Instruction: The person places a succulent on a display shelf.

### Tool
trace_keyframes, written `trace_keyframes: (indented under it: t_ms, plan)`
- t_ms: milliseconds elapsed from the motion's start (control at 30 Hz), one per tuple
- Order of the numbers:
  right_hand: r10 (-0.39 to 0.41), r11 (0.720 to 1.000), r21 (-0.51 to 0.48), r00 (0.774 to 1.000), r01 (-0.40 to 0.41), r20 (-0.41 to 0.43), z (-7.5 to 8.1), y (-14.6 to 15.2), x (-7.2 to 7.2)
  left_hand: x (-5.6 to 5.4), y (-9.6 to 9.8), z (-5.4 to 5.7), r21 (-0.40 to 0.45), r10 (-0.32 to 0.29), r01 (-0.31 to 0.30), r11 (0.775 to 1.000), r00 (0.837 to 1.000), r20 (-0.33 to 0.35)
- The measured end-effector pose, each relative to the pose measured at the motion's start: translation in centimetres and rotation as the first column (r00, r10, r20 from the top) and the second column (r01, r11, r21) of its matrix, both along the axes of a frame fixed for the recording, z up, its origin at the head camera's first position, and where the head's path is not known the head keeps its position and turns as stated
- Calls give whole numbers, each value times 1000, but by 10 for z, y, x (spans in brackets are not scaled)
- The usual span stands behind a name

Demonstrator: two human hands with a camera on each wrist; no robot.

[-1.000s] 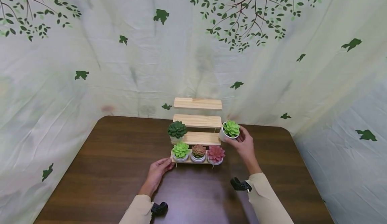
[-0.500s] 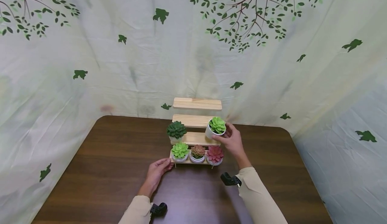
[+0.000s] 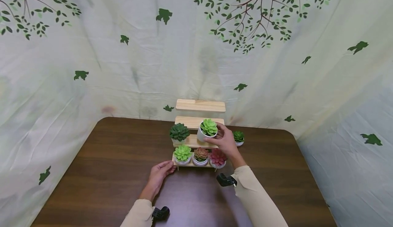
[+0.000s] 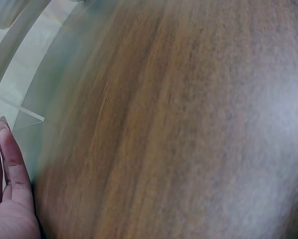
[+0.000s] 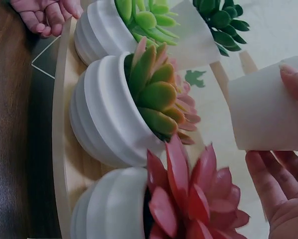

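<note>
My right hand (image 3: 226, 142) grips a white pot with a light green artificial succulent (image 3: 208, 127) by its side. It holds the pot over the second tier from the bottom of a wooden plant stand (image 3: 201, 105); contact with the shelf cannot be told. To its left on that tier sits a dark green succulent (image 3: 179, 131). My left hand (image 3: 159, 175) pinches the front left corner of the lowest shelf. That shelf bears a bright green succulent (image 3: 182, 152), a brown-green succulent (image 3: 201, 154) and a red succulent (image 3: 218, 157), all in ribbed white pots (image 5: 108, 107).
A small green potted plant (image 3: 238, 136) stands on the brown table (image 3: 116, 162), right of the stand and behind my right forearm. The stand's two upper tiers rise near the leaf-patterned curtain (image 3: 196, 60) at the table's back edge.
My right hand has carried the light green succulent leftward from beyond the stand's right end to over its second tier. The small plant behind has come into view. My left hand stays put.
</note>
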State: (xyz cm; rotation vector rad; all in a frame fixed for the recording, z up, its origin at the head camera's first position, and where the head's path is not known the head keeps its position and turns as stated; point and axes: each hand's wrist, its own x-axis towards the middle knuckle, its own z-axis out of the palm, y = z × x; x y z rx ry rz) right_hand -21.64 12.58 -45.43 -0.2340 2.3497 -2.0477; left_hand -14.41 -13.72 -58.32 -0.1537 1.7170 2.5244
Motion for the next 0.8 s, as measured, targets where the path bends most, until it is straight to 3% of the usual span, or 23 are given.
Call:
trace_keyframes:
  t_ms: [200, 633, 800]
  plan:
    - [45, 999, 2, 999, -45, 7, -6, -8, -4, -2, 3, 3, -67, 57, -49, 997, 991, 123]
    - [83, 993, 84, 996, -85, 21, -9, -18, -1, -2, 2, 3, -70, 51, -42, 997, 990, 130]
    - [88, 991, 100, 995, -92, 43, 7, -21, 8, -2, 1, 3, -75, 48, -39, 996, 991, 128]
